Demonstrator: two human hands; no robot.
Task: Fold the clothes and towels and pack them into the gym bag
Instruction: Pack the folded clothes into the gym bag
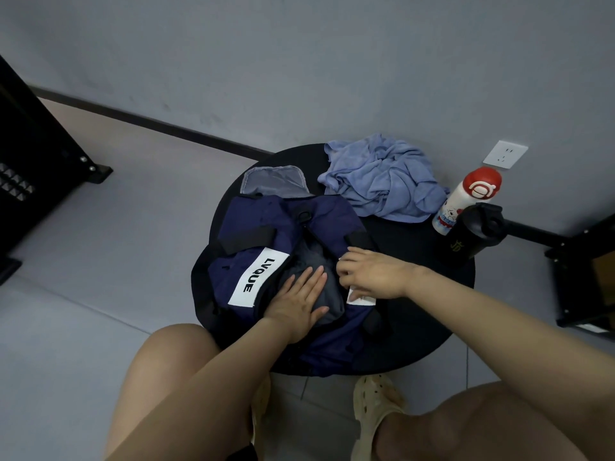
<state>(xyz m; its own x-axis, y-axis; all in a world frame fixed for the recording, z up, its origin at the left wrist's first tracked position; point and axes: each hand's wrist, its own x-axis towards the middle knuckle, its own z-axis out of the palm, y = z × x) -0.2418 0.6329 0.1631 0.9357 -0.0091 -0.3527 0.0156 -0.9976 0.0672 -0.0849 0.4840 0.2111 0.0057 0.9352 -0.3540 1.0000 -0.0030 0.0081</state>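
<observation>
A navy gym bag [253,227] with a white LVQUE label lies open on a round black table [419,277]. Dark grey folded cloth [327,296] sits in the bag's opening. My left hand [299,297] lies flat on that cloth, fingers straight. My right hand [369,274] has curled fingers holding the bag's right edge at the opening, beside a white tag. A crumpled light blue towel [382,181] lies unfolded at the table's far side, apart from both hands.
A white bottle with a red cap [466,201] and a black bottle [472,232] stand at the table's right rim. The grey wall with a socket [505,154] is just behind. Black furniture frames stand at left [33,154] and right [579,281]. My knees are under the near edge.
</observation>
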